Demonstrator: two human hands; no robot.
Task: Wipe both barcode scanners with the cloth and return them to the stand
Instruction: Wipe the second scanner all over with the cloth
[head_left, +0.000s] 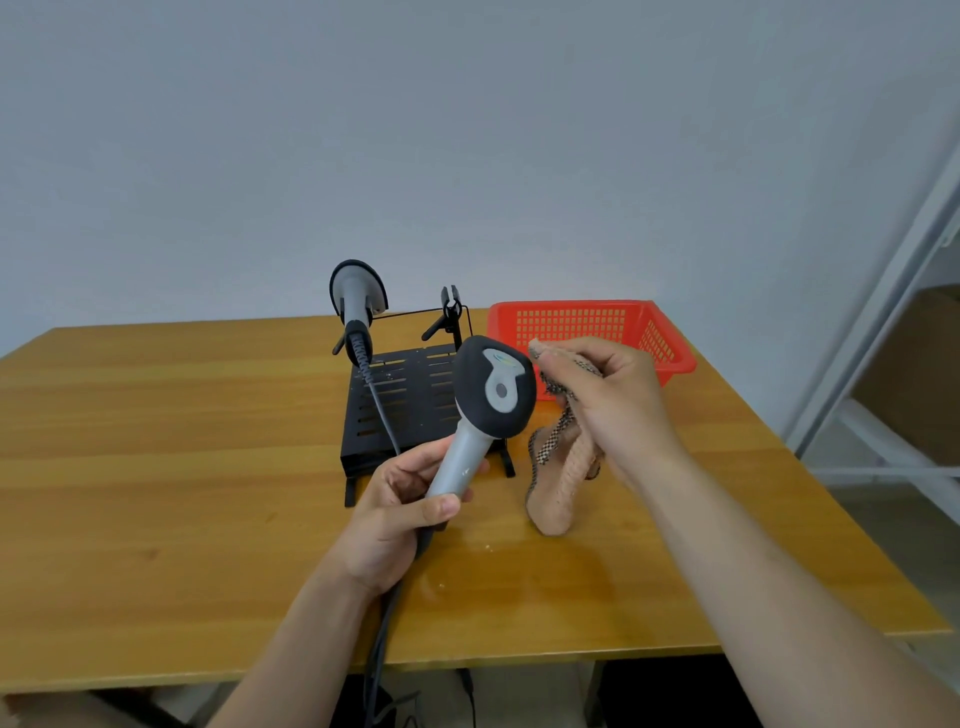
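Note:
My left hand (400, 512) grips the grey handle of a barcode scanner (491, 392) and holds it up over the table, black head uppermost. My right hand (605, 397) holds a peach cloth (558, 483) with a chequered edge just right of the scanner's head, and the cloth hangs down to the tabletop. A second scanner (357, 299) sits upright in the left holder of the black stand (402, 410). The stand's right holder (451, 306) has nothing in it. The held scanner's cable drops over the table's front edge.
A red plastic basket (667, 338) stands at the back right of the wooden table (156, 467). A white metal shelf frame (883, 332) rises beyond the table's right edge. The grey wall runs close behind the stand.

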